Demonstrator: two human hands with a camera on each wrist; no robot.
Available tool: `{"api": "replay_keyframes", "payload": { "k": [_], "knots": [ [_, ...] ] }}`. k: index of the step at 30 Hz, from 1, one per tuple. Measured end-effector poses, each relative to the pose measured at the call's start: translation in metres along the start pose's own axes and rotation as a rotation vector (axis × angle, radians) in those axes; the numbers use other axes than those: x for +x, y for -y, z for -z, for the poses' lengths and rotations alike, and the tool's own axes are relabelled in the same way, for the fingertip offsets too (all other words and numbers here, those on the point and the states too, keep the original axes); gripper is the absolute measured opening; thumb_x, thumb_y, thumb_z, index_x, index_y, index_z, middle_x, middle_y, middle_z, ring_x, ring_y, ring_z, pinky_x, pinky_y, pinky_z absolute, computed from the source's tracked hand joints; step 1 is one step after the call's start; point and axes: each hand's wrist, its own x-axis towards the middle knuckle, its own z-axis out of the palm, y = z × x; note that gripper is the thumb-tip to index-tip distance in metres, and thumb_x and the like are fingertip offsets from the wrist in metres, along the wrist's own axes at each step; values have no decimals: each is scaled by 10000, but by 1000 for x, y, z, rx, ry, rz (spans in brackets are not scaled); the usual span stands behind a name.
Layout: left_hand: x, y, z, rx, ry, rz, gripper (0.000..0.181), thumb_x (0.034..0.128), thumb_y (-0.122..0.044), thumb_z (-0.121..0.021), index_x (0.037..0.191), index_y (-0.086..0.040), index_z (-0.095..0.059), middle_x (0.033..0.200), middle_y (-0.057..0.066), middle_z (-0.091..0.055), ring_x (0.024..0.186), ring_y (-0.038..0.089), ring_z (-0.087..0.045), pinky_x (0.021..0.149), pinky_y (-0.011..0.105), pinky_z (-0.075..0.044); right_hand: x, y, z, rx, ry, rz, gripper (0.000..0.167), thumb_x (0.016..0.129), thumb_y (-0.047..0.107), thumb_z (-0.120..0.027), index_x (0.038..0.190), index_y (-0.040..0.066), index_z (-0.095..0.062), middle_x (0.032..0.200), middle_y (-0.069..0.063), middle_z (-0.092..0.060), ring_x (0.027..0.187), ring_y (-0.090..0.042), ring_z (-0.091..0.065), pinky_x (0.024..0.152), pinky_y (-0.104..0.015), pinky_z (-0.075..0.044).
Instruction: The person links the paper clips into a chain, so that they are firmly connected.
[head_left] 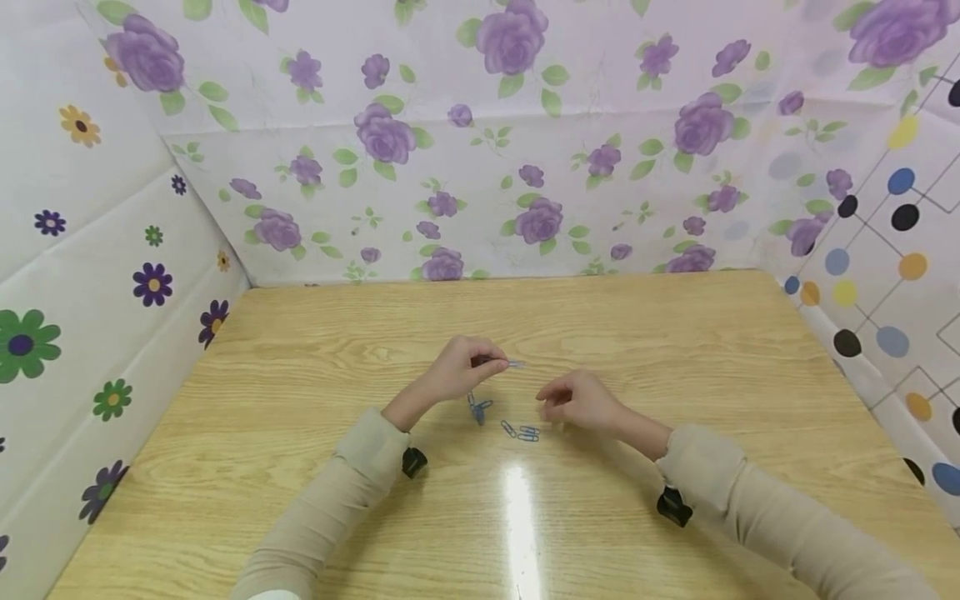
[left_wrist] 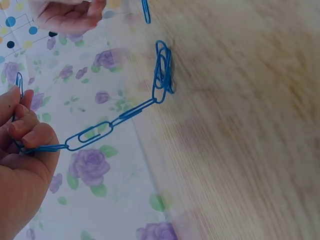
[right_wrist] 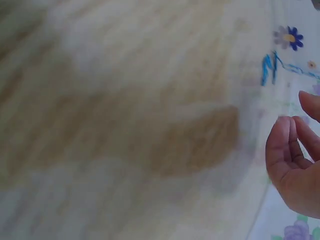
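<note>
The left hand (head_left: 459, 369) pinches a blue paper clip (head_left: 516, 363) between thumb and fingertips. In the left wrist view a chain of linked blue clips (left_wrist: 90, 136) runs from that hand (left_wrist: 27, 175) down to a bunch of clips (left_wrist: 161, 72) resting on the table. The right hand (head_left: 588, 404) hovers right of the loose clips, fingers loosely bent with nothing between them; in the right wrist view the thumb of this hand (right_wrist: 292, 170) stands apart from the fingertips. Between the hands, nearer the person, lie a slanted clip (head_left: 508, 428) and two side by side (head_left: 528, 431).
The wooden table (head_left: 300, 333) meets a purple-flowered cloth (head_left: 465, 192) at the back. More patterned cloth stands along the left (head_left: 67, 208) and right (head_left: 885, 242) sides. A bright strip of light reflects off the tabletop near the front.
</note>
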Motion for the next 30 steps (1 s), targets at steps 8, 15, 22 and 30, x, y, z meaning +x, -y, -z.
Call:
{"api": "replay_keyframes", "payload": {
  "k": [8,15,22,30],
  "knots": [
    [-1,-32,14,13,7,-14,108,864,31,-571,859,107,-647,682,161,-569,526,72,-377,495,182,-326,0,-4,-10,-62,37,7,209,739,75,-730,924,-14,-695,842,-52,-663,739,-112,-560,664,-263,-463],
    [-1,-36,16,4,8,1,113,863,28,-574,862,115,-647,687,164,-584,533,87,-391,503,181,-333,3,-1,-22,-133,58,55,110,725,89,-747,799,24,-698,745,11,-622,654,-92,-508,593,-236,-443],
    [4,6,5,6,2,-18,142,878,-72,-595,875,48,-671,695,65,-587,524,94,-403,490,208,-347,3,4,-29,-202,34,39,103,693,36,-763,688,61,-663,688,34,-573,653,-95,-469,603,-240,-406],
    [3,6,4,7,8,-14,140,878,-71,-595,877,47,-670,695,99,-582,525,96,-396,488,206,-335,1,2,-26,-163,43,11,68,772,35,-699,712,60,-678,668,42,-584,612,-88,-494,581,-237,-428]
  ]
}}
